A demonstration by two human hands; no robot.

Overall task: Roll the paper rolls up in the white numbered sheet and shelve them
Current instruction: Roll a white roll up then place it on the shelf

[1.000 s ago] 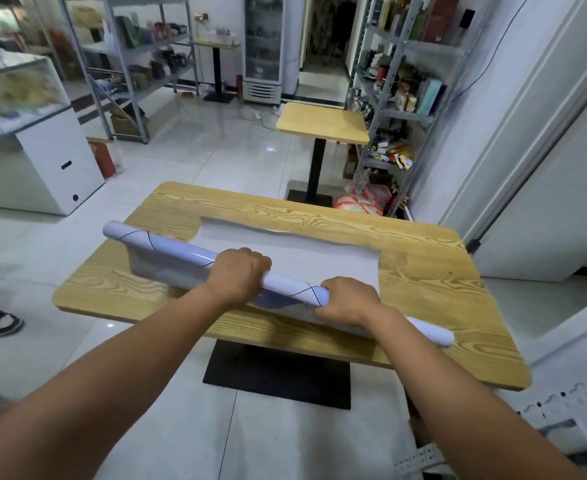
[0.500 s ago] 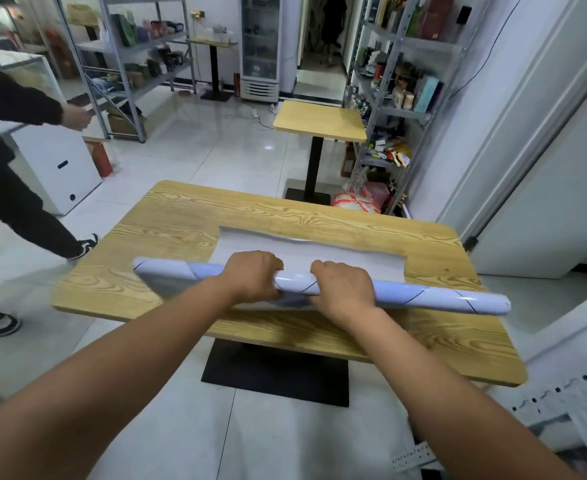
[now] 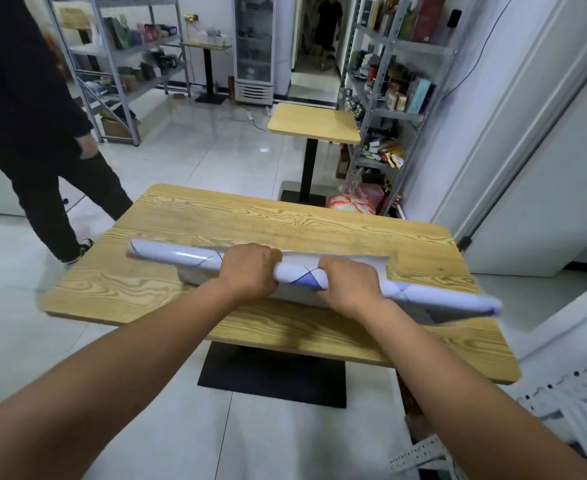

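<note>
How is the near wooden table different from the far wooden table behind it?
The near table carries the partly rolled white sheet, gripped by the left hand and the right hand; no sheet lies on the far table. The near table's top shows bold grain; the far table's looks plain. Both have light wooden tops on black bases.

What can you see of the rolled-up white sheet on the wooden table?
The white sheet is a long, glossy, paper-like tube with thin dark curved lines and a bluish patch mid-length. It slants across the wooden table, left end farther, right end nearer, near the table's right edge. The left hand and right hand grip its middle side by side, fingers curled over it. A narrow unrolled strip lies flat beyond the right hand.
</note>
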